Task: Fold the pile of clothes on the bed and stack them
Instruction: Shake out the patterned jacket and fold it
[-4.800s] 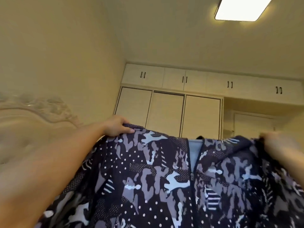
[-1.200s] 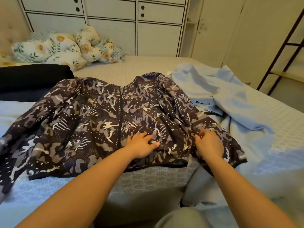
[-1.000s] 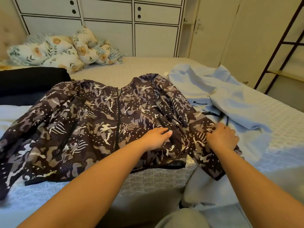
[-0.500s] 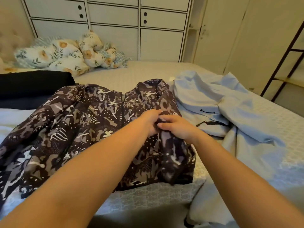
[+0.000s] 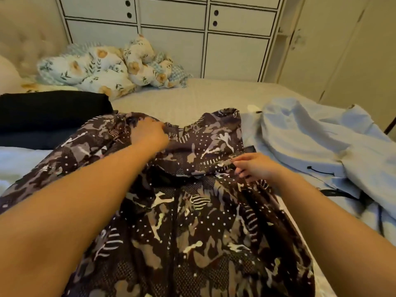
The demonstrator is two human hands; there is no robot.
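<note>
A dark camouflage-print zip jacket (image 5: pixel 192 228) lies front up on the bed (image 5: pixel 188 97), its right sleeve folded across the chest. My left hand (image 5: pixel 150 136) grips the fabric near the collar and left shoulder. My right hand (image 5: pixel 255 168) pinches the folded sleeve's edge at the jacket's right side. A light blue garment (image 5: pixel 310 142) lies rumpled to the right. A folded black garment (image 5: pixel 49 112) rests at the left.
Floral pillows and a soft toy (image 5: pixel 107 67) sit at the bed's far side, against white drawers and cupboards (image 5: pixel 203 37). A padded headboard (image 5: pixel 27 35) stands at the far left. A dark metal rack edge (image 5: pixel 391 125) shows at the right.
The jacket went from held up to flat on the bed. The right sleeve was folded across the chest. My left hand moved up to the collar, and my right hand shifted to the sleeve edge.
</note>
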